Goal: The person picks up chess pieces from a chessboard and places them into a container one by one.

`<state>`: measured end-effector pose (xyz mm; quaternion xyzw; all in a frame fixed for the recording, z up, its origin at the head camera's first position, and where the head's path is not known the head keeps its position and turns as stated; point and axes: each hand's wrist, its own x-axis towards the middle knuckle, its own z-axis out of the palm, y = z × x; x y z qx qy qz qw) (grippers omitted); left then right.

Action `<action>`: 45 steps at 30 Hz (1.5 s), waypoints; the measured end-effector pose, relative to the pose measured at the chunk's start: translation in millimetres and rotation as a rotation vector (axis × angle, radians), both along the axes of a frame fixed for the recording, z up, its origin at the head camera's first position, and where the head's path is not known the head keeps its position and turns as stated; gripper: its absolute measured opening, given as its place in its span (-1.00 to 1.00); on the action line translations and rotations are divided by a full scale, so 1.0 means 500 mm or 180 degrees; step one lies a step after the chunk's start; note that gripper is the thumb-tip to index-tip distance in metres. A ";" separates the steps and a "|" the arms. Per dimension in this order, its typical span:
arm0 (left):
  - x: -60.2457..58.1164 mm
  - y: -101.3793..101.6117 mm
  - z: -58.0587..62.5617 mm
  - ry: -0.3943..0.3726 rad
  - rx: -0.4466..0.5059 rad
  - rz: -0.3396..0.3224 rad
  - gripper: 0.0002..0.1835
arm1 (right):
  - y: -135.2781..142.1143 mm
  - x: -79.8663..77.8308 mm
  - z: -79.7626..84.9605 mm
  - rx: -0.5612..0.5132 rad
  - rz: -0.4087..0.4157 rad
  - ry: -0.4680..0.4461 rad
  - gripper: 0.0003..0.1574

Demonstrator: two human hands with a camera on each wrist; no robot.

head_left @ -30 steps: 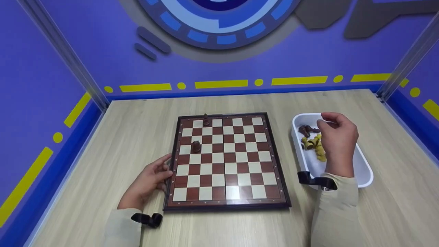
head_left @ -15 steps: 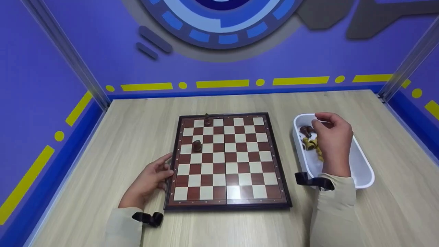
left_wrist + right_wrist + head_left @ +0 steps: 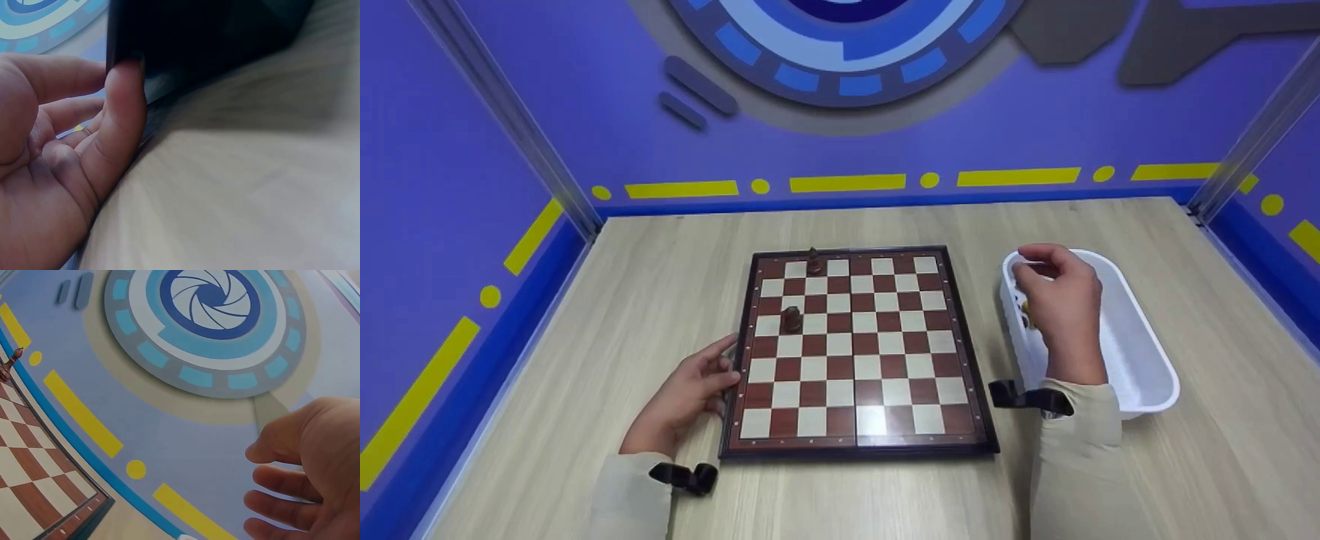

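My left hand (image 3: 686, 397) lies on the table at the left side of a brown-and-cream chessboard (image 3: 877, 364), thumb and forefinger touching its dark edge. The left wrist view shows those fingertips against the board's black side (image 3: 191, 39). Over the far left part of a white tray (image 3: 1140, 352) hovers my right hand (image 3: 1061, 315), thumb and fingers curved. Nothing shows between its fingertips in the right wrist view. On the board stand a dark brown bishop (image 3: 814, 262) in the far row and another dark brown chess piece (image 3: 791, 319) further in. A yellow chess piece (image 3: 1027, 311) peeks out beside my right hand.
The light wooden table (image 3: 675, 262) is closed in by blue panels, with a back wall (image 3: 840, 157) behind the board. Table surface lies between board and tray. Most of the tray's contents are hidden by my right hand.
My right hand has moved left over the tray, covering the brown and yellow chess pieces that showed earlier. My left hand and the two pieces on the board have stayed put.
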<state>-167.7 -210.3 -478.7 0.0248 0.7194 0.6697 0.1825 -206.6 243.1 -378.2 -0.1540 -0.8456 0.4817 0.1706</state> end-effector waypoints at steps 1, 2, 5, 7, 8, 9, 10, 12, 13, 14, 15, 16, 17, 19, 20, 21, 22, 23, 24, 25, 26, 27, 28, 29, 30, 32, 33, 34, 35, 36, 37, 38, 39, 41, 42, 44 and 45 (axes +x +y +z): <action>-0.001 0.000 0.000 -0.0009 0.0010 0.0014 -0.29 | -0.003 -0.001 0.000 0.0050 0.0005 0.0019 -0.69; -0.001 0.000 -0.001 -0.0021 0.0017 0.0032 -0.29 | -0.006 -0.002 0.000 0.0081 0.0021 0.0039 -0.70; -0.003 0.001 -0.001 -0.0021 -0.0008 0.0063 -0.30 | -0.016 -0.004 -0.001 0.0170 0.0074 0.0142 -0.71; -0.003 0.001 -0.001 -0.0010 -0.0020 0.0072 -0.30 | -0.024 -0.005 -0.002 0.0231 0.0123 0.0190 -0.71; -0.002 0.001 -0.001 0.0000 -0.0032 0.0062 -0.30 | -0.028 -0.005 -0.003 0.0257 0.0157 0.0203 -0.71; -0.001 0.001 -0.001 0.0007 -0.0046 0.0049 -0.30 | -0.031 -0.006 -0.005 0.0287 0.0190 0.0204 -0.71; 0.000 0.001 -0.001 0.0002 -0.0045 0.0050 -0.30 | -0.035 -0.006 -0.006 0.0302 0.0227 0.0185 -0.70; 0.000 0.000 -0.001 -0.0001 -0.0046 0.0040 -0.29 | -0.041 -0.006 -0.008 0.0320 0.0309 0.0168 -0.70; 0.000 0.001 -0.001 -0.0009 -0.0045 0.0045 -0.29 | -0.045 -0.007 -0.009 0.0319 0.0360 0.0150 -0.70; -0.001 0.002 0.000 -0.0011 -0.0045 0.0044 -0.29 | -0.047 -0.007 -0.009 0.0315 0.0408 0.0144 -0.69; -0.003 0.003 0.001 -0.0002 -0.0048 0.0035 -0.29 | -0.050 -0.008 -0.009 0.0314 0.0456 0.0146 -0.69; -0.003 0.003 0.001 0.0007 -0.0048 0.0029 -0.29 | -0.055 -0.009 -0.010 0.0307 0.0509 0.0151 -0.68; -0.004 0.003 0.001 0.0007 -0.0037 0.0021 -0.29 | -0.059 -0.010 -0.011 0.0310 0.0551 0.0156 -0.69; -0.006 0.004 0.002 0.0008 -0.0013 0.0004 -0.29 | -0.068 -0.011 -0.011 0.0321 0.0629 0.0178 -0.69; -0.007 0.005 0.002 0.0015 0.0002 -0.0014 -0.29 | -0.072 -0.011 -0.011 0.0328 0.0663 0.0202 -0.69; -0.008 0.006 0.003 0.0014 0.0016 -0.0019 -0.28 | -0.077 -0.012 -0.011 0.0342 0.0696 0.0222 -0.70; -0.008 0.007 0.003 0.0000 0.0039 -0.0012 -0.28 | -0.082 -0.012 -0.011 0.0359 0.0725 0.0241 -0.70; -0.008 0.008 0.003 -0.0011 0.0049 0.0000 -0.28 | -0.087 -0.013 -0.010 0.0373 0.0757 0.0270 -0.71; -0.008 0.008 0.004 -0.0015 0.0055 0.0015 -0.28 | -0.093 -0.014 -0.011 0.0397 0.0801 0.0288 -0.71; -0.007 0.007 0.004 -0.0017 0.0060 0.0021 -0.28 | -0.100 -0.014 -0.011 0.0426 0.0833 0.0303 -0.71; -0.007 0.006 0.004 -0.0021 0.0060 0.0023 -0.28 | -0.106 -0.016 -0.012 0.0457 0.0862 0.0322 -0.72; -0.006 0.005 0.004 -0.0028 0.0055 0.0025 -0.28 | -0.113 -0.017 -0.013 0.0502 0.0883 0.0331 -0.73; -0.005 0.003 0.004 -0.0026 0.0048 0.0024 -0.28 | -0.119 -0.017 -0.015 0.0536 0.0901 0.0346 -0.73; -0.004 0.001 0.003 -0.0025 0.0046 0.0024 -0.29 | -0.126 -0.018 -0.016 0.0563 0.0927 0.0362 -0.74; -0.003 -0.002 0.003 -0.0023 0.0053 0.0027 -0.29 | -0.132 -0.019 -0.018 0.0594 0.0957 0.0389 -0.75; -0.005 -0.002 0.001 -0.0008 0.0053 0.0017 -0.29 | -0.139 -0.020 -0.021 0.0613 0.1010 0.0474 -0.76; -0.006 -0.003 0.000 -0.0013 0.0050 0.0020 -0.29 | -0.143 -0.019 -0.023 0.0633 0.1053 0.0506 -0.76; -0.006 -0.003 -0.001 -0.0025 0.0048 0.0020 -0.29 | -0.146 -0.017 -0.025 0.0639 0.1094 0.0532 -0.75; -0.006 -0.004 -0.003 -0.0040 0.0051 0.0015 -0.30 | -0.149 -0.016 -0.028 0.0659 0.1129 0.0560 -0.75; -0.006 -0.004 -0.004 -0.0048 0.0052 0.0010 -0.30 | -0.152 -0.015 -0.031 0.0683 0.1150 0.0599 -0.75; -0.006 -0.004 -0.005 -0.0050 0.0047 -0.0001 -0.30 | -0.155 -0.014 -0.033 0.0693 0.1172 0.0624 -0.75; -0.006 -0.004 -0.006 -0.0057 0.0044 -0.0012 -0.30 | -0.158 -0.013 -0.035 0.0697 0.1183 0.0646 -0.75; -0.005 -0.004 -0.006 -0.0068 0.0055 -0.0011 -0.30 | -0.160 -0.012 -0.036 0.0698 0.1198 0.0678 -0.75; -0.005 -0.003 -0.005 -0.0062 0.0092 -0.0003 -0.30 | -0.166 -0.013 -0.037 0.0671 0.1216 0.0750 -0.76; -0.005 -0.001 -0.005 -0.0059 0.0108 0.0010 -0.30 | -0.169 -0.013 -0.036 0.0649 0.1236 0.0776 -0.76; -0.005 0.000 -0.004 -0.0063 0.0131 0.0041 -0.30 | -0.175 -0.013 -0.035 0.0625 0.1290 0.0791 -0.76; -0.005 0.001 -0.004 -0.0068 0.0137 0.0059 -0.30 | -0.177 -0.013 -0.034 0.0620 0.1330 0.0796 -0.75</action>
